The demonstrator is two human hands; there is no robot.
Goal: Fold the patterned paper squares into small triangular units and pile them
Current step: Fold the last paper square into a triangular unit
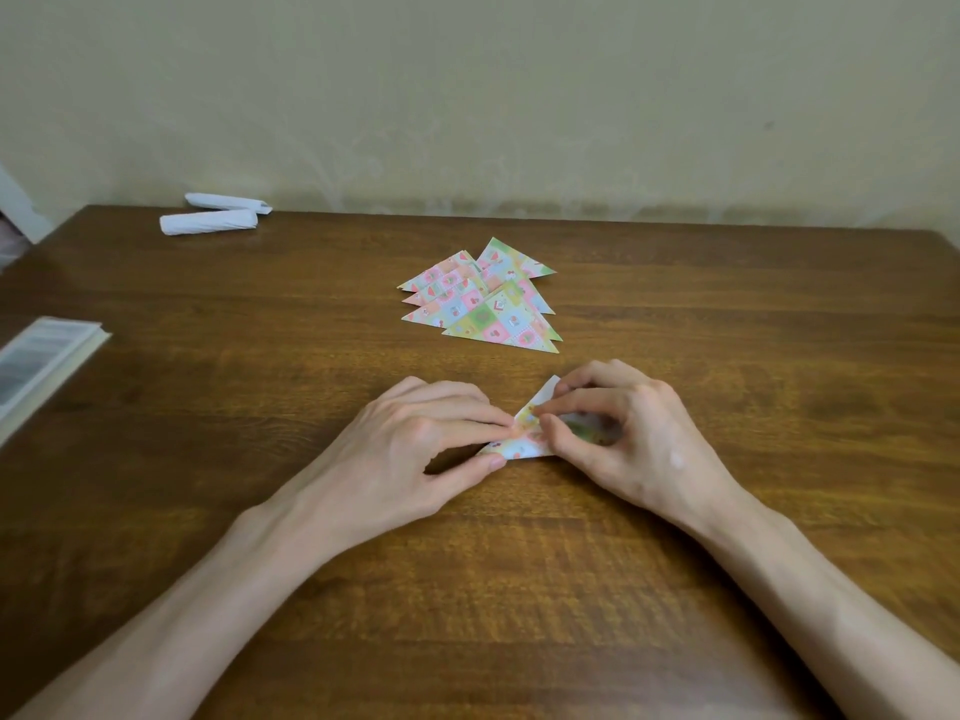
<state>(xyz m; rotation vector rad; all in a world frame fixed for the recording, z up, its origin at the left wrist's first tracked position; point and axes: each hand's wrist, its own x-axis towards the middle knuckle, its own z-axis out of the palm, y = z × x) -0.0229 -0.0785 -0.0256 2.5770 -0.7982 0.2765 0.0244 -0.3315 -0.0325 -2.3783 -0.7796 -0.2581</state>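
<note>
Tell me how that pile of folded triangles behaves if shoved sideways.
The pile of folded triangles likely scatters rather than moving as one: pieces overlap loosely, fanned out. Thin flat paper, so probably light and quick to slide on the smooth table.

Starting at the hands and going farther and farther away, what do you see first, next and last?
paper → triangle pile → white rolls → wall
</note>
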